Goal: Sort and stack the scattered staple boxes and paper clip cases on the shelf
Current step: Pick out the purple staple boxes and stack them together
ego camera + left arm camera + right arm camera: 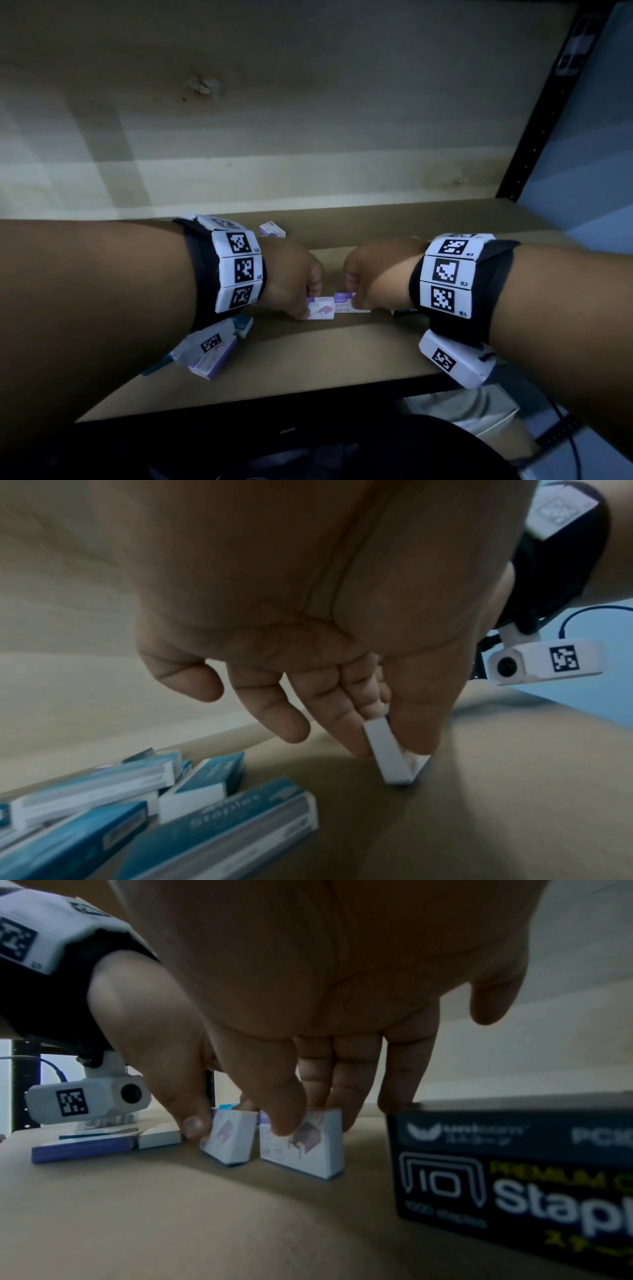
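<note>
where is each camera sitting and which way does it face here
Head: worn high, looking down at the shelf; both forearms, left hand, right hand.
Left wrist: under the palm, along the fingers pinching a white box; teal boxes nearby.
Right wrist: under the palm, facing two white boxes and a black staple box.
Shared: both white boxes, in head and right wrist.

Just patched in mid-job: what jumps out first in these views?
Mid-shelf, the left hand and right hand each pinch a small white-and-purple staple box, the left box and the right box standing side by side. A black staple box looms beside the right hand, and a heap of teal staple boxes lies near the left.
</note>
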